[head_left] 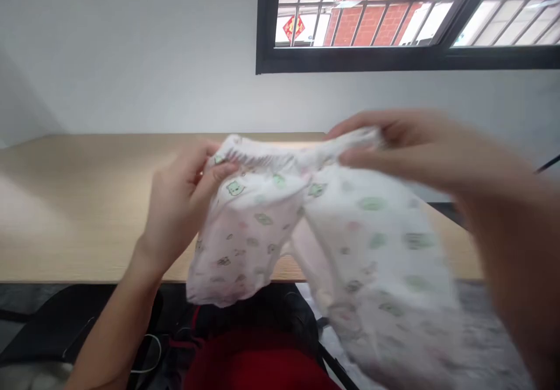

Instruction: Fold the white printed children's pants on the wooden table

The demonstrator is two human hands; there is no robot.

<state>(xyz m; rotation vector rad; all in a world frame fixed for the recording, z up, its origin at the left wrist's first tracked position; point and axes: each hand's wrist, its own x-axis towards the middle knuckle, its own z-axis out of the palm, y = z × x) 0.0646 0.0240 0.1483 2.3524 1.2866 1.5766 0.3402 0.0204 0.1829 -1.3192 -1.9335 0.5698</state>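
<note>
both sides of the waistband (280, 162) are pinched, by my left hand (177, 197) at nine o'clock and my right hand (413, 145) at two; the printed pants (256, 218) hang at centre, before the desk (79, 215). spreading them seems the step; next calls for even tension.

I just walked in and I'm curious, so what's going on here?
A person is holding up small, white printed pants by the gathered waistband, with the left hand at one end and the right hand at the other. The legs hang down, partly hiding the near edge of the light wooden table. The right side is blurred.
</note>
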